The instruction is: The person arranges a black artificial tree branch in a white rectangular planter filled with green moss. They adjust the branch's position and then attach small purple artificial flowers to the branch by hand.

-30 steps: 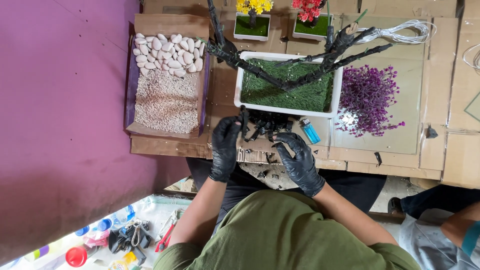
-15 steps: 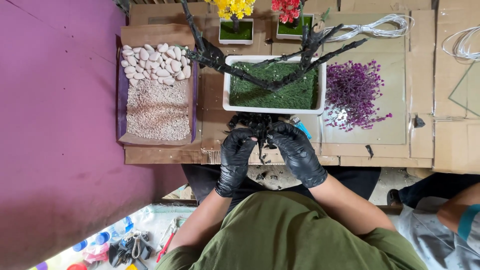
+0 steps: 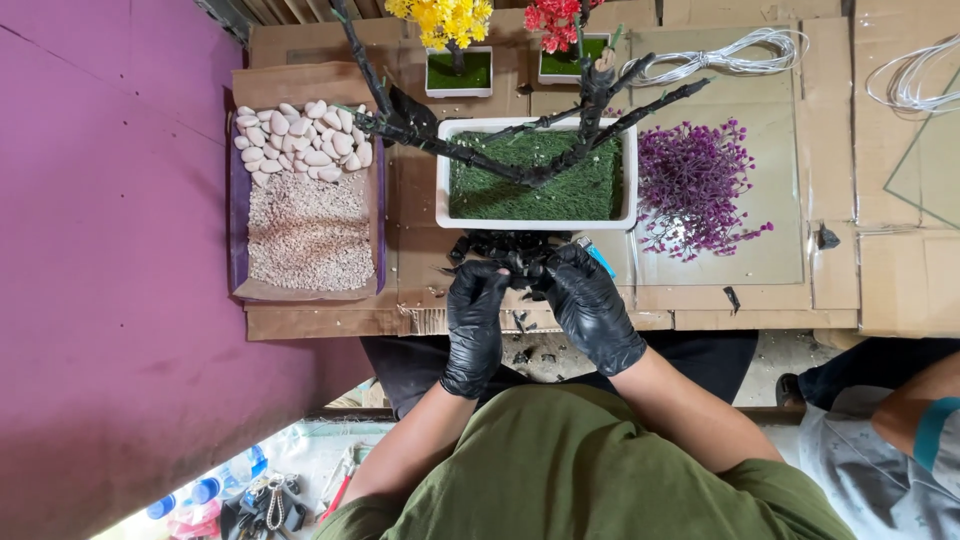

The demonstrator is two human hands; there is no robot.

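Both my hands wear black gloves. My left hand [image 3: 475, 315] and my right hand [image 3: 590, 305] meet over a small pile of black bits [image 3: 505, 250] on the cardboard-covered table, fingers curled into the pile. Just beyond stands a white rectangular planter [image 3: 540, 220] filled with green moss-like turf, from which black bare branches [image 3: 530, 130] spread left and right. A blue lighter [image 3: 600, 258] peeks out beside my right hand. Whether either hand grips any of the bits is hidden by the fingers.
A purple-rimmed tray [image 3: 238, 250] at left holds white pebbles [image 3: 300, 145] and fine gravel [image 3: 310, 235]. Purple fake foliage [image 3: 695, 185] lies on a glass sheet at right. Small pots with yellow [image 3: 450, 25] and red [image 3: 560, 20] flowers and coiled white wire [image 3: 730, 50] are at the back. Another person's arm [image 3: 915, 415] is at lower right.
My hands have come together from apart and closed in on the black pile in front of the planter. The view has shifted slightly.
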